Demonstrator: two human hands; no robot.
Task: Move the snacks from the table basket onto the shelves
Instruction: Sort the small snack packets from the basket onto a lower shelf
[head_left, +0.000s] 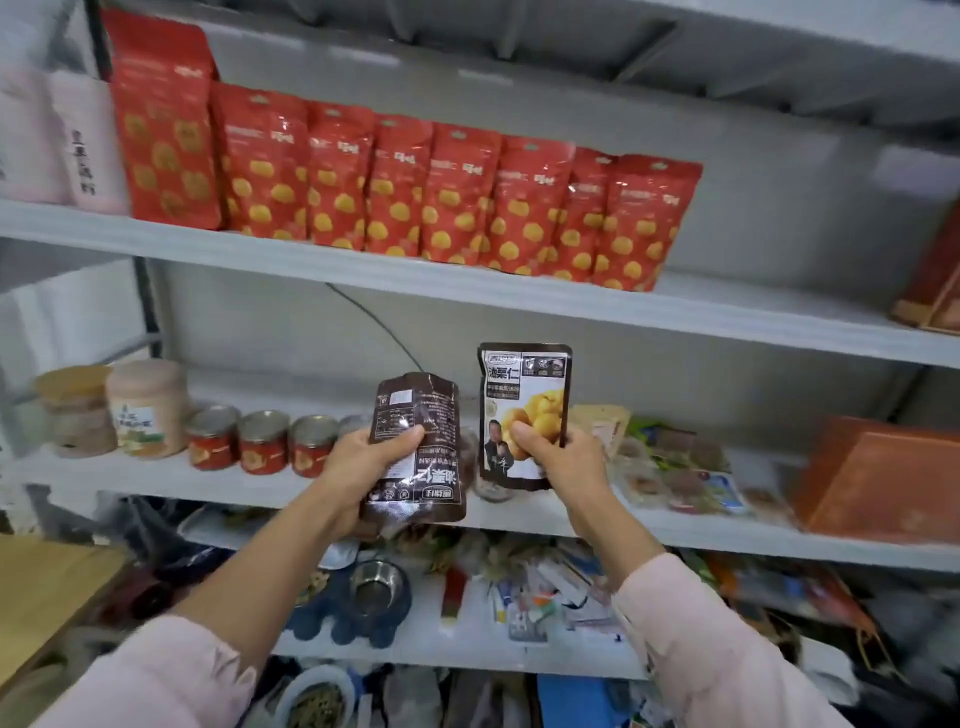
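— Grey metal shelving (363, 270) filled the frame, didn't it? What stood on the upper board?
— A row of red pouches (457, 197) printed with yellow chestnuts, upright, running from the upper left toward the centre right.
— And the snacks being moved?
— Two dark brown chestnut pouches were held up at the centre of the frame, in front of the middle shelf (156, 478). The left pouch (436, 467) showed its back, upside down, glossy and creased, with white print and a small table of text. The right pouch (524, 384) was upright with its front to the camera: a pale label, black characters, a heap of yellow peeled chestnuts and a small picture of a person low down. A narrow gap lay between them.
— How were they gripped?
— The left hand (363, 462) was curled round the left pouch's side, thumb across its face. The right hand (566, 457) pinched the right pouch near its lower edge, thumb on the front, fingers behind.
— What else was on that middle shelf?
— Small red cans (265, 441) and two lidded jars (148, 410) at left, flat clear packets (675, 467) at right, and an orange box (883, 478) at far right.
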